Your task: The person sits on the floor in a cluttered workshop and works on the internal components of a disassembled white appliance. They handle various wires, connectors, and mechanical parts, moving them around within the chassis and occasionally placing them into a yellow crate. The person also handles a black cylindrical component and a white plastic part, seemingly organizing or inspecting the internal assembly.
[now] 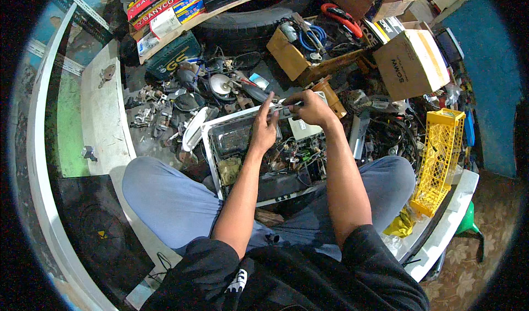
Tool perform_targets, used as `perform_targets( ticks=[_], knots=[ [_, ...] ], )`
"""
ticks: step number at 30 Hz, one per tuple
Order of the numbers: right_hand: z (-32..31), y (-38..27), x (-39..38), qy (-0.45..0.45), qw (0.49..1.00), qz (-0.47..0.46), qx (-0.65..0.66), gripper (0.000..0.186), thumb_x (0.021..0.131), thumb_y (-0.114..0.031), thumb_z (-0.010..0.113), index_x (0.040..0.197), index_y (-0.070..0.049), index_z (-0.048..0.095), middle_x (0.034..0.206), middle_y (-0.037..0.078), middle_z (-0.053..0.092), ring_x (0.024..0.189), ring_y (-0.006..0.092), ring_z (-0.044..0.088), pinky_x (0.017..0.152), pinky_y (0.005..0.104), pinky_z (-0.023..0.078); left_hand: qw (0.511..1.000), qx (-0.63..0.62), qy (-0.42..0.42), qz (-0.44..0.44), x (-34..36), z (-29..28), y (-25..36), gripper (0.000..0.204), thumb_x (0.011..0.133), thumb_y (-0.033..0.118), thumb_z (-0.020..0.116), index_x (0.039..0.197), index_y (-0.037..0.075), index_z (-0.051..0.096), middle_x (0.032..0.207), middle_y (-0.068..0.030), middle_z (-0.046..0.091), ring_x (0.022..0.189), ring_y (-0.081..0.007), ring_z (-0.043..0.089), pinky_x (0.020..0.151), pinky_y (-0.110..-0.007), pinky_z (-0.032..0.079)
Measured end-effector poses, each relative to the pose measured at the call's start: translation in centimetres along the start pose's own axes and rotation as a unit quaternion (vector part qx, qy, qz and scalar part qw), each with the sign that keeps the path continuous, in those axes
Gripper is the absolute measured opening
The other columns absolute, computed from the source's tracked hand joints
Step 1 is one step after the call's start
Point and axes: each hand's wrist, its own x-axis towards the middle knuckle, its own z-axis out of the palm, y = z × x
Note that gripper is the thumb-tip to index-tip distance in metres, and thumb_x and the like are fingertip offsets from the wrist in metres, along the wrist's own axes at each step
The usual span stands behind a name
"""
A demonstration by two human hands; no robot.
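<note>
A white-framed appliance housing [206, 145] lies open in front of my crossed legs, tilted a little. Inside it are tangled wires [302, 156], dark plastic parts and a pale flat panel [305, 128]. My left hand [264, 129] is over the housing's far middle part, index finger stretched forward and thumb apart from it. Just right of it, my right hand [313, 110] is closed with its fingers bent toward the far rim. Whatever its fingertips pinch, if anything, is too small and dark to make out.
Loose metal parts [160, 115] and mirrors crowd the floor beyond the housing. A tyre [242, 27], an open cardboard box with cables [289, 57] and a closed carton [410, 65] stand farther back. At right is a yellow plastic basket [439, 162]; a white ledge [104, 101] runs along the left.
</note>
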Motion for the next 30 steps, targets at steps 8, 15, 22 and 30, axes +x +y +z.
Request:
perform_targets(
  ticks=[8,15,22,30],
  knots=[
    [-1.0,-1.0,-0.4,0.000,0.998,-0.054,0.037,0.039,0.087,-0.009,0.073,0.126,-0.006,0.069,0.113,0.015,0.074,0.100,0.0235,0.072,0.090,0.0355,0.056,0.984,-0.112,-0.096,-0.103,-0.1,-0.6,-1.0,0.044,0.107,0.036,0.052,0.134,0.002,0.061,0.111,-0.0073,0.071,0.099,-0.0152,0.063,0.089,-0.033,0.049],
    [-0.1,0.6,0.2,0.009,0.999,-0.002,-0.046,0.043,0.084,-0.011,0.077,0.125,-0.005,0.068,0.109,0.019,0.074,0.096,0.0310,0.073,0.084,0.0403,0.056,0.983,-0.084,-0.097,-0.131,-0.4,0.1,-0.7,0.045,0.105,0.032,0.057,0.139,0.002,0.055,0.111,-0.0089,0.071,0.099,-0.0184,0.065,0.088,-0.036,0.052],
    [1.6,1.5,0.1,0.163,0.984,-0.024,-0.071,0.029,0.079,-0.007,0.074,0.109,-0.005,0.074,0.098,0.021,0.073,0.092,0.0380,0.072,0.083,0.0448,0.056,0.998,0.055,-0.008,-0.041,-0.6,0.4,-2.7,0.041,0.101,0.023,0.061,0.138,0.005,0.057,0.128,-0.0198,0.065,0.123,-0.0343,0.059,0.108,-0.047,0.043],
    [3.5,3.7,0.5,0.083,0.976,0.024,-0.200,0.045,0.083,-0.014,0.070,0.128,-0.014,0.065,0.099,0.020,0.073,0.092,0.0381,0.072,0.083,0.0484,0.057,0.986,0.141,-0.047,-0.073,-1.0,0.1,-1.1,0.043,0.096,0.020,0.065,0.136,0.006,0.058,0.130,-0.0211,0.063,0.125,-0.0429,0.053,0.117,-0.055,0.029]
  ],
)
